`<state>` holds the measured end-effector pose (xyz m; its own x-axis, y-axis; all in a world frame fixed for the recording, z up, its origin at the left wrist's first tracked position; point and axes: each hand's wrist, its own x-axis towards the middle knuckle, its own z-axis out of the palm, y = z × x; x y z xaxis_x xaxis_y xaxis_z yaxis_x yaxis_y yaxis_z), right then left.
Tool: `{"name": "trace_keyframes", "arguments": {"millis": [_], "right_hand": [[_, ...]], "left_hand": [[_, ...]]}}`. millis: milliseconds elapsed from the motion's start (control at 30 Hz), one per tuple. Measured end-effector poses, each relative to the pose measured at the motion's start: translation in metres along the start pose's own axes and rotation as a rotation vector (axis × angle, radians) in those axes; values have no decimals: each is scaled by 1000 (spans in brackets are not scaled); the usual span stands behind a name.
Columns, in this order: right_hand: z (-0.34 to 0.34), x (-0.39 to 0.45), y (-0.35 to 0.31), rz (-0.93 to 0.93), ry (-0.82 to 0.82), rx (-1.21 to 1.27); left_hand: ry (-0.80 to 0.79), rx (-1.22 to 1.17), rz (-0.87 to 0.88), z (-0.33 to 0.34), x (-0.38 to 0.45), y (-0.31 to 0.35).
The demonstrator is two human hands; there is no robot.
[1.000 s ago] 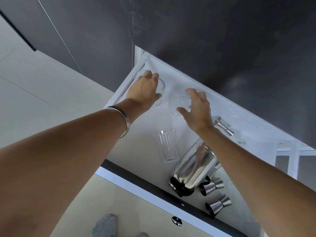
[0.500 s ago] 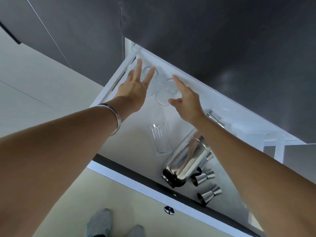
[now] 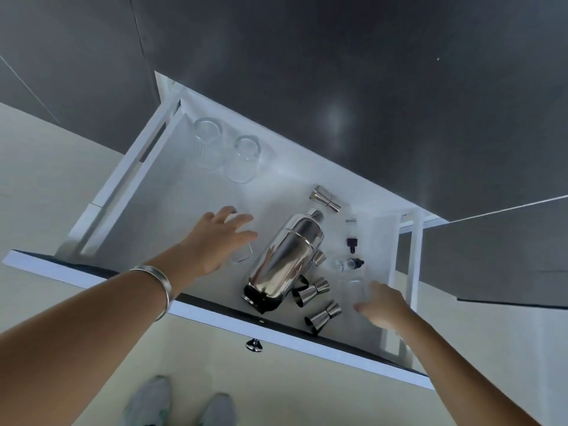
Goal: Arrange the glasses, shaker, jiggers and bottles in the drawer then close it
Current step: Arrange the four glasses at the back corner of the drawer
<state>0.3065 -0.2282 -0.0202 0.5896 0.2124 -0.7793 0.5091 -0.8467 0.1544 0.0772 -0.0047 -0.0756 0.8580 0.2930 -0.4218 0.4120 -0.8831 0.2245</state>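
Reaching for the third glass in the open drawer [image 3: 129, 179].

Lower centre, the left hand [image 3: 215, 241] is spread above a lying glass [image 3: 242, 256]; the right hand [image 3: 384, 305], loosely open, holds nothing. Beyond lies the shaker [image 3: 285, 256]; two glasses [image 3: 227, 152] are stood upper left. A firm side grasp is advised.

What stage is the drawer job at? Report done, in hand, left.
Done: two glasses stand side by side in the drawer's far left corner. In hand: the left hand hovers open over a third glass; the right hand holds nothing. Left: the shaker lies on its side, jiggers and dropper bottles are scattered, and the drawer is open.
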Motion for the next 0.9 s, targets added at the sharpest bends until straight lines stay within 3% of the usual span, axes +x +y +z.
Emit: {"name": "trace_keyframes", "arguments": {"millis": [233, 367, 500, 633, 767, 900], "right_hand": [[43, 29, 3, -67, 222, 315], [43, 28, 0, -61, 271, 370], [27, 10, -10, -139, 446, 449], [-8, -28, -47, -388, 691, 624], [-32, -54, -110, -625, 708, 756], [-28, -42, -174, -716, 631, 756]], "left_hand": [[44, 157, -118, 16, -2, -3], [15, 101, -121, 15, 0, -2], [113, -132, -252, 6, -7, -17], [326, -490, -373, -10, -14, -29], [455, -828, -484, -18, -10, -42], [512, -829, -549, -19, -1, -57]]}}
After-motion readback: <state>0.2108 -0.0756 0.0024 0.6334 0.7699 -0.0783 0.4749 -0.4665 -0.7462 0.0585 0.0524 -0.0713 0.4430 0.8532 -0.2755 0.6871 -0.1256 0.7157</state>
